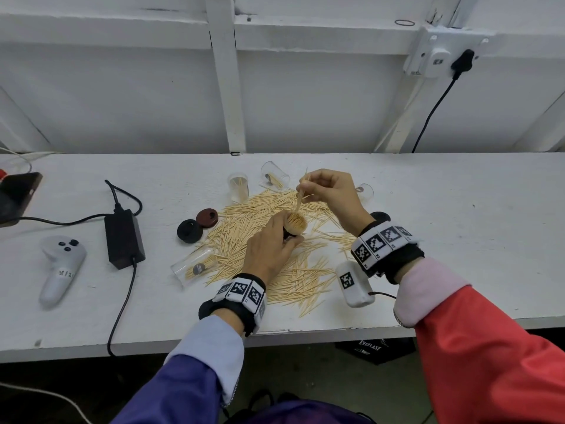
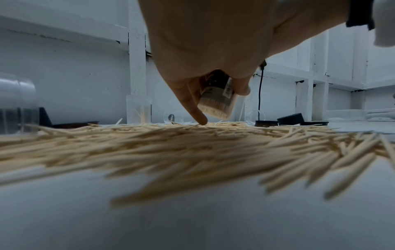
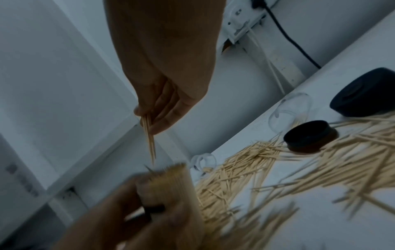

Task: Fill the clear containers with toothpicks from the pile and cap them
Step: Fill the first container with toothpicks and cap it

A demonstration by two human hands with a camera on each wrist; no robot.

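Pinching a few toothpicks, the right hand hangs just above the container, fingers clamped on them. The left hand grips that container over the pile on the table. Only the left wrist view shows its dark label and one finger touching the pile. The head view catches two caps left of the pile.

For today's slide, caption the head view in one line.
Left hand holds a packed container; right hand lowers toothpicks in.

Pale tan toothpicks; black cap, seemingly reddish-brown cap; white table.
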